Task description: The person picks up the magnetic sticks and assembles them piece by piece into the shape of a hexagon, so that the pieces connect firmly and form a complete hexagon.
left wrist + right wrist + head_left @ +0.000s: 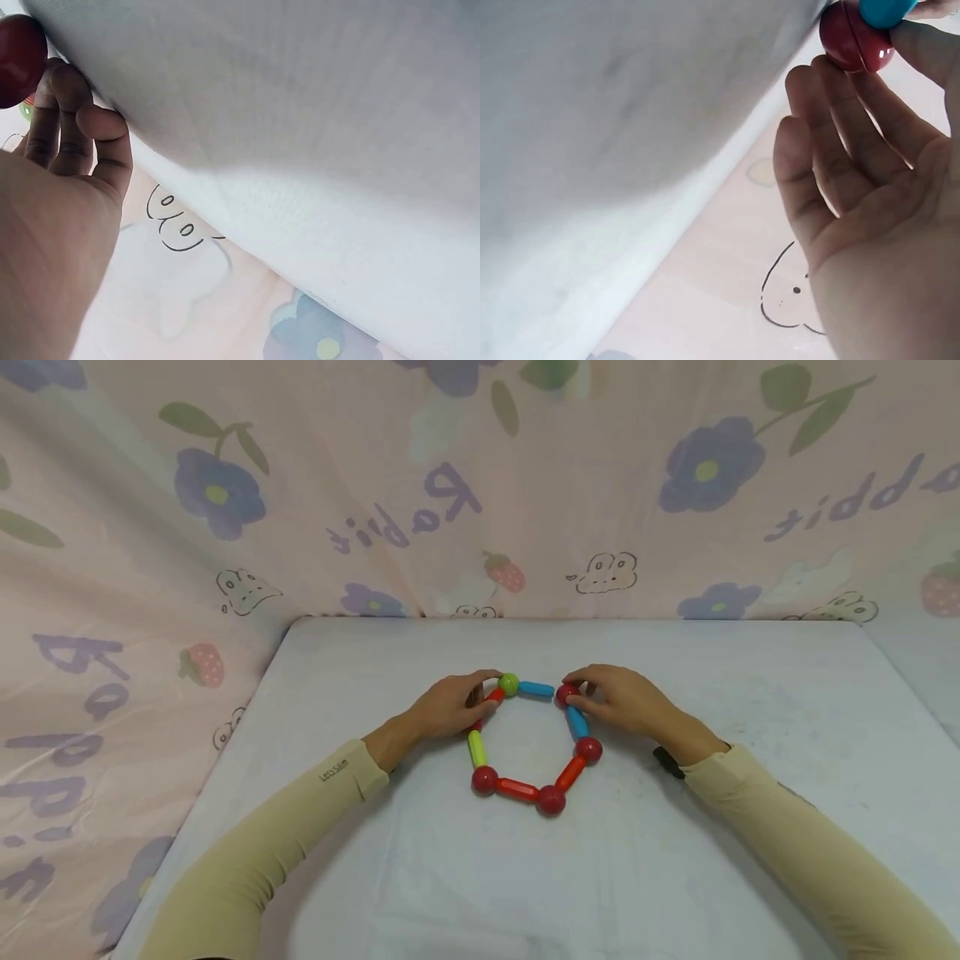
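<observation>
Magnetic-looking sticks and balls lie on the table as a ring. My left hand (450, 703) pinches the red stick (495, 695) at the upper left, its index fingertip by the green ball (509, 684). From that ball a blue stick (536, 689) points right, its end close to a red ball (567, 695). That red ball (851, 41) is between the thumb and fingers of my right hand (622, 700), with another blue stick (577, 722) below it. A red ball (19, 60) near my left fingers shows in the left wrist view; my hand mostly hides it in the head view.
Red balls (551, 800), red sticks (517, 789) and a yellow-green stick (477, 749) form the ring's near side. The white table (675, 877) meets a patterned curtain (525, 510) at the back and left. A dark object (667, 762) is at the right wrist.
</observation>
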Tool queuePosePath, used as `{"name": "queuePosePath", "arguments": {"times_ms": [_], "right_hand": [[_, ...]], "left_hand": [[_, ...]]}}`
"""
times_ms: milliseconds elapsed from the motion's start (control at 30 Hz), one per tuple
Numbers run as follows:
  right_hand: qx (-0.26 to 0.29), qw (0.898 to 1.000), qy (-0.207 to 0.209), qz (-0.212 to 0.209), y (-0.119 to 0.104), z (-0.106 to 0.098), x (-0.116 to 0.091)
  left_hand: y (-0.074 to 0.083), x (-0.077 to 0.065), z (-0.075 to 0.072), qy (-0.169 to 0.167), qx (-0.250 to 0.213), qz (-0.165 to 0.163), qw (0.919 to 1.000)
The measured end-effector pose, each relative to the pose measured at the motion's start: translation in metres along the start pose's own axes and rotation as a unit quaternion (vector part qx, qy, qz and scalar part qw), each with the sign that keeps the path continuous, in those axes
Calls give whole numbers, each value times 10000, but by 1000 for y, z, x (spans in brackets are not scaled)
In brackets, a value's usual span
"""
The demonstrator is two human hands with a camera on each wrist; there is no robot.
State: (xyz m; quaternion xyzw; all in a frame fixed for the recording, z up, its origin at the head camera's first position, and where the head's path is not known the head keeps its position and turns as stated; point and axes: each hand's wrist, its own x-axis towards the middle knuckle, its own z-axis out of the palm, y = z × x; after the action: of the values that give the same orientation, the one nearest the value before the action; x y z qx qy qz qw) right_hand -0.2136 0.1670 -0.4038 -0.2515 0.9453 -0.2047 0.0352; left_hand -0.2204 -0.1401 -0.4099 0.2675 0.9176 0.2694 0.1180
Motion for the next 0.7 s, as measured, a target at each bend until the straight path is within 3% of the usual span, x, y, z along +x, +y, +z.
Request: {"name": "queuePosePath", "arguments": {"times_ms": [233,433,700], "right_hand": [[8,10000,20,-29,-5,0,6],[38,9999,-18,139,-4,-1,-1],[-257,9996,52,128,-11,-4,-38]], "left_hand": [[-1,1,-1,16,-9,-30,10000],[2,1,-1,46,153,-91,9998],[7,-30,-2,294,1165,-79,9927]]}}
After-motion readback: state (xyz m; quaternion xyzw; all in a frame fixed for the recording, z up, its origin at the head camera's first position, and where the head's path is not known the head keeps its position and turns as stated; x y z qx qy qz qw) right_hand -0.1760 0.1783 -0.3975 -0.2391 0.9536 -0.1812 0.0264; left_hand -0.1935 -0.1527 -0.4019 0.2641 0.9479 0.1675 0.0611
